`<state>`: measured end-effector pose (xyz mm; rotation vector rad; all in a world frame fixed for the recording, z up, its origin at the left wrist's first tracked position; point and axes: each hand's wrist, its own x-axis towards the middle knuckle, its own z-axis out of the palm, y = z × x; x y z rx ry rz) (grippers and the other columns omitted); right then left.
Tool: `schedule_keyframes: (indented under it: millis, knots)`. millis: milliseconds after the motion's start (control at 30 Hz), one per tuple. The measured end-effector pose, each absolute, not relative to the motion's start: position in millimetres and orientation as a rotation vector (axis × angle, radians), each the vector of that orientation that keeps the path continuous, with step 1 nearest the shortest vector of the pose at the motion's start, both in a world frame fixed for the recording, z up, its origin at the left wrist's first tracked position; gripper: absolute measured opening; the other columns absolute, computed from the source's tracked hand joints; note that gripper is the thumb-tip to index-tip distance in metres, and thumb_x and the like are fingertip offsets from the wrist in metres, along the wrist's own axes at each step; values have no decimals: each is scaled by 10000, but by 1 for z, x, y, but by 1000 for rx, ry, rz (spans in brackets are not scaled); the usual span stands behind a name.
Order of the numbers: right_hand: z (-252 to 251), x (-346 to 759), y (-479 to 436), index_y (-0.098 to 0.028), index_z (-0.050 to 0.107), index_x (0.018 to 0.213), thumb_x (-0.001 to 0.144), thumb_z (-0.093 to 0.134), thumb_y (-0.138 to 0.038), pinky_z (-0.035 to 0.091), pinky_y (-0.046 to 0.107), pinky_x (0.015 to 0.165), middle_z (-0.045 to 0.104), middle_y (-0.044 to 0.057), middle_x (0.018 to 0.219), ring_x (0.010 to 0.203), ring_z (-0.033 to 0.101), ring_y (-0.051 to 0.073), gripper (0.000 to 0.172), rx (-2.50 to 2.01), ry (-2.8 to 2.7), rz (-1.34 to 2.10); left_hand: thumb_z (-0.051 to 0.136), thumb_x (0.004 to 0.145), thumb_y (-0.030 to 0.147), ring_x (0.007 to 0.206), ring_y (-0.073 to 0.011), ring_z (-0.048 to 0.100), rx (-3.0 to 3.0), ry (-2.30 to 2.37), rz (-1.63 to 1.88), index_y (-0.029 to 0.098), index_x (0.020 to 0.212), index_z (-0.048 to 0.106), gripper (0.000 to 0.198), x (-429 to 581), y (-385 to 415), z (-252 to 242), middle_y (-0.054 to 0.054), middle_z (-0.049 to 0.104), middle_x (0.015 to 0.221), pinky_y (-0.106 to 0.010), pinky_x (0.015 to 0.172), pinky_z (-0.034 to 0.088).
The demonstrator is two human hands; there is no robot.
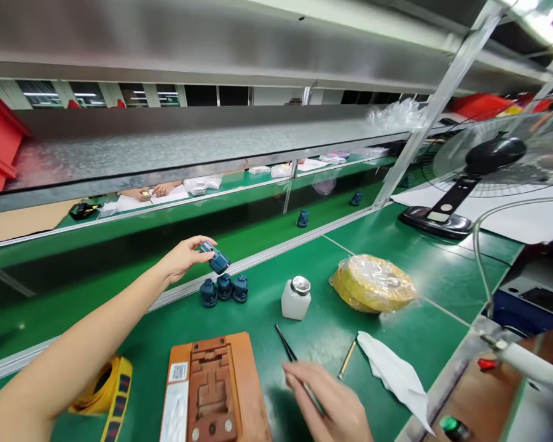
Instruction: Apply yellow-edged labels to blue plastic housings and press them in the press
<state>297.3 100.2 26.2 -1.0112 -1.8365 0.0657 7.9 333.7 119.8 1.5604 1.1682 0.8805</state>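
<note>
My left hand (pixel 187 256), arm stretched forward, pinches a small dark blue plastic part (pixel 219 261) above the metal rail. Just below it, several similar dark blue parts (pixel 224 286) stand together on the green bench. My right hand (pixel 332 399) grips black tweezers (pixel 286 341), their tips pointing forward and left. Between the hands and closer to me lies an orange-brown fixture (pixel 251 387) with a recessed cavity and a label. A white bottle with a metal top (pixel 296 299) stands beyond the tweezers.
A yellow plastic-wrapped bundle (pixel 373 283), a thin stick (pixel 347 359) and a white cloth or paper (pixel 396 374) lie rightward. A fan (pixel 456 196) stands farther back. Yellow tape (pixel 120 393) lies left. Blue parts (pixel 303 218) sit on the green belt (pixel 258 236); a shelf (pixel 212 138) hangs above.
</note>
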Motion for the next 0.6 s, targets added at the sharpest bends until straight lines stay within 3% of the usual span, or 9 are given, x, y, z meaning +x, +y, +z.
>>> schedule_keyframes:
  millis: [100, 167, 267, 333, 433, 600]
  knots:
    - [56, 267, 123, -233, 693, 1180, 971, 527, -123, 649, 304, 758, 760, 54, 964, 865, 747, 197, 288, -925, -1913, 173, 862, 704, 449, 1052, -245, 677, 1453, 1012, 755, 211, 1266, 642, 649, -4, 273, 127, -101, 683, 1254, -367, 927, 528]
    - [71, 247, 135, -226, 598, 1346, 972, 553, -153, 605, 387, 966, 693, 102, 1227, 1130, 682, 235, 384, -907, -1984, 234, 852, 743, 395, 1091, -245, 675, 1362, 903, 676, 223, 1314, 601, 646, -7, 239, 127, -104, 676, 1290, -376, 969, 517]
    - [86, 220, 145, -171, 322, 1557, 885, 704, -250, 401, 496, 1197, 366, 180, 1581, 1472, 370, 318, 777, -764, -2184, 386, 840, 776, 325, 1086, -243, 682, 1267, 795, 599, 209, 1320, 579, 614, -8, 201, 120, -105, 699, 1234, -379, 983, 516]
    - [88, 206, 149, -167, 256, 1576, 826, 738, -247, 337, 492, 1229, 317, 183, 1599, 1510, 288, 321, 896, -669, -2273, 520, 832, 785, 338, 1131, -264, 669, 1263, 841, 598, 211, 1357, 552, 650, -9, 184, 115, -114, 695, 1249, -404, 1006, 513]
    - [73, 195, 153, -182, 296, 1554, 763, 746, -225, 346, 473, 1212, 398, 170, 1541, 1479, 330, 309, 911, -728, -2292, 722, 821, 787, 415, 1246, -294, 618, 1269, 1061, 690, 244, 1402, 520, 706, -20, 160, 117, -136, 629, 1385, -444, 1073, 481]
    - [30, 201, 164, -165, 374, 1513, 669, 850, -315, 348, 534, 1178, 455, 187, 1482, 1427, 377, 340, 980, -812, -2310, 951, 737, 832, 539, 1238, -290, 626, 1245, 1317, 666, 339, 1283, 651, 501, -68, 98, 123, -73, 648, 1385, -423, 1108, 467]
